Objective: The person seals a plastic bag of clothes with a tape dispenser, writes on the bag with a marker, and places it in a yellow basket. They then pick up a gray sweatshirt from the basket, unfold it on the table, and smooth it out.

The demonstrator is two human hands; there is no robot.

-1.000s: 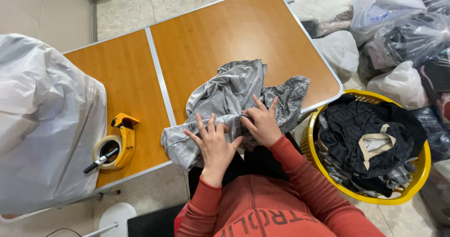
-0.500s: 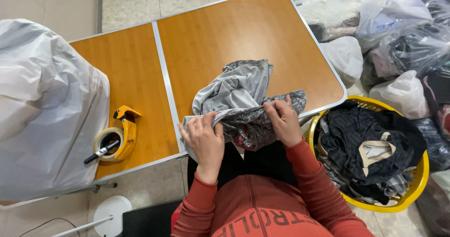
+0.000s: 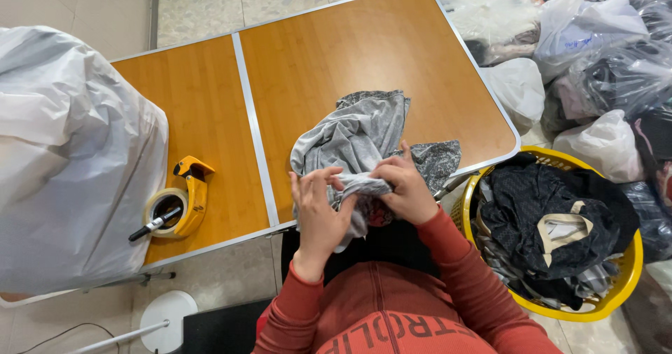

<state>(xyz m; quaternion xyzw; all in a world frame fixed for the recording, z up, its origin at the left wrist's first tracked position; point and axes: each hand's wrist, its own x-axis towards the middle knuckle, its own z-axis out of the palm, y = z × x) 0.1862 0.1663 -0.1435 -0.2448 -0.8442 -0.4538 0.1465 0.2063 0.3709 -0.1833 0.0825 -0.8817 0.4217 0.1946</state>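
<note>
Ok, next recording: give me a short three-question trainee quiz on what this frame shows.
1. True or false: both hands grip the grey garment at the table's near edge.
2. What lies in the yellow basket? A) dark clothing B) tape rolls C) shoes
3. Which hand is nearer the yellow tape dispenser?

Key
1. True: left hand and right hand bunch the fabric.
2. A.
3. The left hand; the dispenser, with a black marker resting across it, sits on the wooden folding table beside a large white bag.
</note>
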